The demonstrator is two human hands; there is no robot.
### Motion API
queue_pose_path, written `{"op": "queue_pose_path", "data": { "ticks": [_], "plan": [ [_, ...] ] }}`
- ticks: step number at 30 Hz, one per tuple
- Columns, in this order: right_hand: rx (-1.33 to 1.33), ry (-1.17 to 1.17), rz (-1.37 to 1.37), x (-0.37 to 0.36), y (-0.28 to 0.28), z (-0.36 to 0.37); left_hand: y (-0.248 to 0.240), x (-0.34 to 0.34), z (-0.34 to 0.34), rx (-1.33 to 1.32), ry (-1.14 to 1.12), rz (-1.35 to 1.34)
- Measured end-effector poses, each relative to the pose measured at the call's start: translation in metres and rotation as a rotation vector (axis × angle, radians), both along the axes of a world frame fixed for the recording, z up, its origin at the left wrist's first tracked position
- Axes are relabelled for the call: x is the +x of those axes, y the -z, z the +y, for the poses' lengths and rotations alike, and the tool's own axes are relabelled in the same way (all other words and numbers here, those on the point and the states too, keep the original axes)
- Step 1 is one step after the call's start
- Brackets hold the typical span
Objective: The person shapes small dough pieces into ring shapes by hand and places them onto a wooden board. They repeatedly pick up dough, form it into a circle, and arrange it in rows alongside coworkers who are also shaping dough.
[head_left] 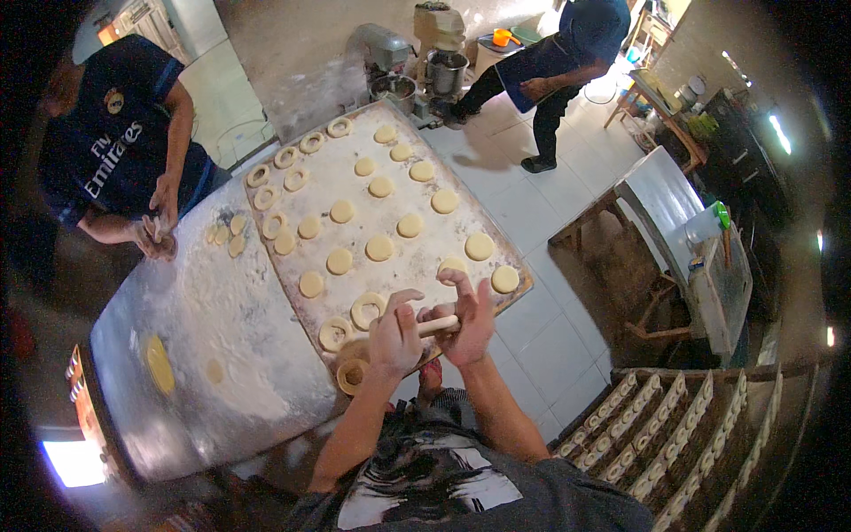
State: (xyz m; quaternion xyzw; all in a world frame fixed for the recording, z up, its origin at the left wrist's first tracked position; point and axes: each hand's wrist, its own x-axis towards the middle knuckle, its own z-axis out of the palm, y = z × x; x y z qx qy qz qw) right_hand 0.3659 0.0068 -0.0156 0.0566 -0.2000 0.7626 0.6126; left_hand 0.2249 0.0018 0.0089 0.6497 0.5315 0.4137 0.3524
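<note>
Over the near edge of a floured board [341, 239], my two hands hold a pale piece of dough [437, 325] between them. It looks like a short, thick strip, and its ends are hidden by my fingers. My left hand [395, 341] is closed on one end, while my right hand [467, 326] curls its fingers round the other. Dough rings [335, 334] lie just left of my left hand, one at the board's near corner. Flat dough rounds [505, 279] rest beyond and right of my right hand. More rings line the board's left and far edges.
A floured metal table [204, 301] extends left, with a yellow oval piece [160, 363] on it. Across it, a person [124, 151] works dough with both hands. Another person [567, 62] stands near the mixers [386, 58]. Racks of dough rings [656, 426] stand at lower right.
</note>
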Motion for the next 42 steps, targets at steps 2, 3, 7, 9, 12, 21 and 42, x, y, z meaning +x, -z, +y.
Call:
{"op": "queue_pose_path", "data": {
  "ticks": [2,3,7,9,12,21,42],
  "plan": [
    [-0.262,0.139,-1.045,0.006,-0.011,-0.008,-0.001,0.012,0.002,-0.028,0.034,0.113],
    [-0.187,0.171,-1.201,-0.001,-0.014,-0.009,0.002,0.014,0.003,0.050,0.055,0.118],
    [-0.335,0.175,-0.798,0.029,0.007,-0.018,-0.005,0.021,0.001,-0.098,0.021,0.131],
    [-0.076,0.300,-1.078,0.033,0.005,-0.018,-0.016,0.028,0.000,-0.159,0.047,0.189],
    [-0.112,0.350,-1.354,0.021,0.003,-0.011,-0.002,0.033,-0.009,-0.144,0.022,0.146],
    [-0.160,0.735,-2.192,0.036,-0.022,-0.004,0.024,0.019,0.039,-0.223,-0.097,0.690],
    [0.016,0.213,-2.376,0.063,0.007,0.012,0.086,0.052,0.098,0.204,0.540,0.403]
  ]
}}
